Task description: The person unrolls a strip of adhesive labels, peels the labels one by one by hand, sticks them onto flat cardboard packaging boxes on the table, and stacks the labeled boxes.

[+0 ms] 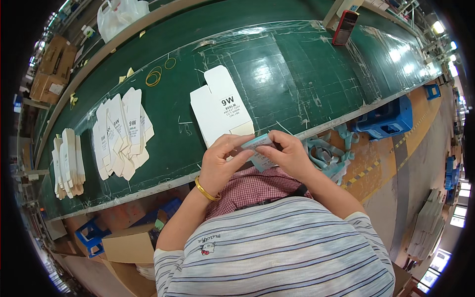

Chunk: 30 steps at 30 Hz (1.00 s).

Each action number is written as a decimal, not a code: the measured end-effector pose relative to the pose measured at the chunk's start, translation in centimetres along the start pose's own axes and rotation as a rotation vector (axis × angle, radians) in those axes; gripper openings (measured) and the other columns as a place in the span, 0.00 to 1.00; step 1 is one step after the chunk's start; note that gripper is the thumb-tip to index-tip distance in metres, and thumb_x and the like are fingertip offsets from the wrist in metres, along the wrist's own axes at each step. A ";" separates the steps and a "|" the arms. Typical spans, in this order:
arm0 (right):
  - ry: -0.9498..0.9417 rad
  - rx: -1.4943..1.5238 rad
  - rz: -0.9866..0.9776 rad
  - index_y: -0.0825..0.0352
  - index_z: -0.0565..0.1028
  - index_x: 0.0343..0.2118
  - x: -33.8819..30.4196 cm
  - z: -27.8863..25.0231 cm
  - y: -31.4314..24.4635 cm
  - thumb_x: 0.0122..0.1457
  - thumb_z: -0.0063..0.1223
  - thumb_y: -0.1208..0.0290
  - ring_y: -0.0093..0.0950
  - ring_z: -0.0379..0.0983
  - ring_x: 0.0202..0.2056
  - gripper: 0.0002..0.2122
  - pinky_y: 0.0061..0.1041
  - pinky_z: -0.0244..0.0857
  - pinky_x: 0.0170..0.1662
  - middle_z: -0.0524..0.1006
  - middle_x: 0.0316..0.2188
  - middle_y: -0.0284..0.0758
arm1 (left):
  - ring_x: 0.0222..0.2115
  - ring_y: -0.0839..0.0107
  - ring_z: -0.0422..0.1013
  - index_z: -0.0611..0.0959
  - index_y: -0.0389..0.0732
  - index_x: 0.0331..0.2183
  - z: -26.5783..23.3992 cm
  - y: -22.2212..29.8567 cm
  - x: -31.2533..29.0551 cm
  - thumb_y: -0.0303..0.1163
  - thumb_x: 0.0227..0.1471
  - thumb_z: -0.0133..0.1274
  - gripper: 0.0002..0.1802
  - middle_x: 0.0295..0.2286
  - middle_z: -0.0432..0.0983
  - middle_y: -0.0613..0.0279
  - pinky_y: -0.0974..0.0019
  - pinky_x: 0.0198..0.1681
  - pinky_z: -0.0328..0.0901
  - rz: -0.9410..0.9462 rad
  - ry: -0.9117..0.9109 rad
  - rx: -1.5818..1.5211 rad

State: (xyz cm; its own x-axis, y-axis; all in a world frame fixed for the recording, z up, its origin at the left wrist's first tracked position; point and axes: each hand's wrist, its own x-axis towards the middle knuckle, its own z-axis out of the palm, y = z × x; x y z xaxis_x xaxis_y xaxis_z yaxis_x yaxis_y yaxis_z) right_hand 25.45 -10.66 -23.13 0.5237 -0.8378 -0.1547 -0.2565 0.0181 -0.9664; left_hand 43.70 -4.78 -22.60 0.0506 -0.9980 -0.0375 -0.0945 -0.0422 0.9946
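Close to the bench's front edge, both hands meet over a pale blue-green strip of labels (258, 143) with small print. My right hand (289, 156) pinches it between thumb and fingers, and part of the strip hangs below. My left hand (222, 161), with a gold bangle at the wrist, has thumb and index finger closed on the strip's left end. Just beyond the hands, a flat white carton (220, 106) with dark print lies on the green bench top, its upper flap pointing away. The left fingers overlap the carton's near end; whether they touch it is hidden.
Several flat white cartons (123, 133) lie fanned at left, beside a stack on edge (68, 163). Yellow rubber bands (153, 76) lie beyond them. A red-edged phone (345, 28) leans at the back. Pale blue backing strip (329, 153) hangs tangled near a blue stool (391, 119).
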 end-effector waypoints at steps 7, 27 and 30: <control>0.092 -0.017 -0.061 0.70 0.72 0.26 0.5 1.1 0.5 0.55 0.57 0.71 0.13 0.60 0.24 0.08 0.17 0.56 0.26 0.69 0.21 0.26 | 0.29 0.78 0.70 0.84 0.40 0.38 -0.1 -0.2 0.1 0.25 0.47 0.57 0.12 0.31 0.75 0.63 0.76 0.31 0.65 -0.063 0.071 0.022; -0.028 0.220 0.341 0.70 0.75 0.33 4.1 2.4 1.5 0.62 0.48 0.67 0.11 0.63 0.23 0.10 0.15 0.59 0.25 0.72 0.22 0.25 | 0.27 0.72 0.68 0.81 0.38 0.43 -4.4 -3.5 3.2 0.24 0.47 0.56 0.17 0.29 0.73 0.60 0.72 0.30 0.65 0.138 0.346 0.303; -0.012 0.313 0.455 0.71 0.75 0.33 5.0 2.5 1.2 0.62 0.47 0.68 0.11 0.66 0.22 0.10 0.14 0.61 0.24 0.75 0.24 0.27 | 0.28 0.60 0.68 0.82 0.36 0.39 -5.1 -4.7 2.7 0.19 0.43 0.54 0.16 0.28 0.72 0.58 0.63 0.34 0.65 0.418 0.243 0.665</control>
State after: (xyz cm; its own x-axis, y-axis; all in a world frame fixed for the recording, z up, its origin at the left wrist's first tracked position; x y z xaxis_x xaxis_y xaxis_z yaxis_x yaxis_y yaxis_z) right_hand 29.82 -13.47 -25.63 0.4260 -0.7010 -0.5719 -0.2068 0.5400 -0.8159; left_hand 49.32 -7.06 -26.92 0.0870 -0.9029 0.4209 -0.7185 0.2358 0.6543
